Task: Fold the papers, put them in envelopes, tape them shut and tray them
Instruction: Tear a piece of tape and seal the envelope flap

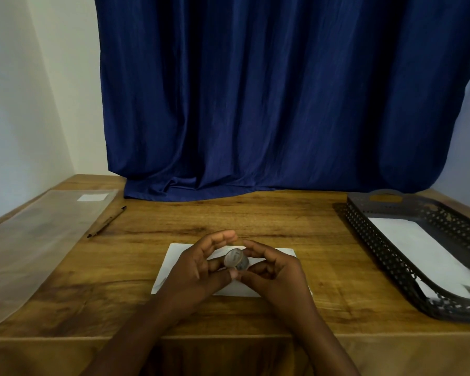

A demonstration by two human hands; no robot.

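A white envelope (171, 263) lies flat on the wooden table in front of me, mostly covered by my hands. Just above it I hold a small roll of clear tape (236, 258) between both hands. My left hand (198, 270) grips the roll from the left, thumb under it and fingers curled over. My right hand (276, 270) holds it from the right with the fingertips on its edge. At the right stands a dark perforated tray (385, 256) with a white envelope (429, 253) lying inside it.
A clear plastic sleeve (38, 240) with a small white label lies along the table's left side. A dark pen (106, 221) rests beside it. A blue curtain (282, 104) hangs behind the table and drapes onto its far edge.
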